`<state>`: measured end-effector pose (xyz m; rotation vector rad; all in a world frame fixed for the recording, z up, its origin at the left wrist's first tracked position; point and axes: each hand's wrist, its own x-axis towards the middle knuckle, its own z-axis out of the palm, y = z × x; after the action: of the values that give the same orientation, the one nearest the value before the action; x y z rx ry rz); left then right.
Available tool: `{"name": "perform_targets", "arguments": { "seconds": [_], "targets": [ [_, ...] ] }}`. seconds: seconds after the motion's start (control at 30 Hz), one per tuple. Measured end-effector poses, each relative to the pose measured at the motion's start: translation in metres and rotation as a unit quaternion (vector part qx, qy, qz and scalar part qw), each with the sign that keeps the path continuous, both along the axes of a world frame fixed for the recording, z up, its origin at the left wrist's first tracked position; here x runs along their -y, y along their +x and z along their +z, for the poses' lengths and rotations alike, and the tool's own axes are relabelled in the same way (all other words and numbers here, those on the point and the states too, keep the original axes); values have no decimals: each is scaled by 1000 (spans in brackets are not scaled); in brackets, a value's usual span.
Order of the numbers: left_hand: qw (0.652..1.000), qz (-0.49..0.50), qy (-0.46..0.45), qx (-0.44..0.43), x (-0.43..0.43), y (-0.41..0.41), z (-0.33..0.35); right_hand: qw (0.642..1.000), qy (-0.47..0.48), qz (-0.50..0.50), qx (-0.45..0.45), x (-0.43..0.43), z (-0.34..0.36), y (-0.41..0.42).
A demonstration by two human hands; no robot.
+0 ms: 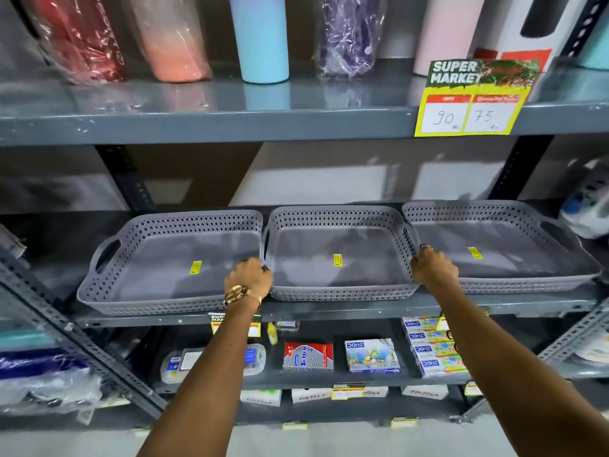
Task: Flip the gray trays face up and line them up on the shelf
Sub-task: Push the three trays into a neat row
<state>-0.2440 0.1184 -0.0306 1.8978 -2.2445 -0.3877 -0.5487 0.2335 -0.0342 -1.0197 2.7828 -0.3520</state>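
Note:
Three gray perforated trays stand face up in a row on the middle shelf [329,310]: a left tray [148,255], a middle tray [313,255] and a right tray [514,245]. Each has a small yellow sticker on its floor. My left hand [247,275], with a gold watch on the wrist, grips the middle tray's left rim near the front corner. On that tray's right rim, my right hand [432,266] is closed where it meets the right tray. The trays' sides touch or nearly touch.
Above, a shelf holds wrapped bottles and tumblers [260,37] and a yellow price sign [471,100]. Below sit small boxed goods [308,356] and price tags. Slotted metal uprights [125,179] frame the bay. A white item [586,209] lies right of the trays.

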Motion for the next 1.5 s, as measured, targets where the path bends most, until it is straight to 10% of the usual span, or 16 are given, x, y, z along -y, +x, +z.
{"name": "perform_targets", "arguments": {
  "seconds": [1.5],
  "targets": [
    [1000,-18,6,12,-15,7,-4,998,-38,52,-29,-37,3,-2]
  ]
}}
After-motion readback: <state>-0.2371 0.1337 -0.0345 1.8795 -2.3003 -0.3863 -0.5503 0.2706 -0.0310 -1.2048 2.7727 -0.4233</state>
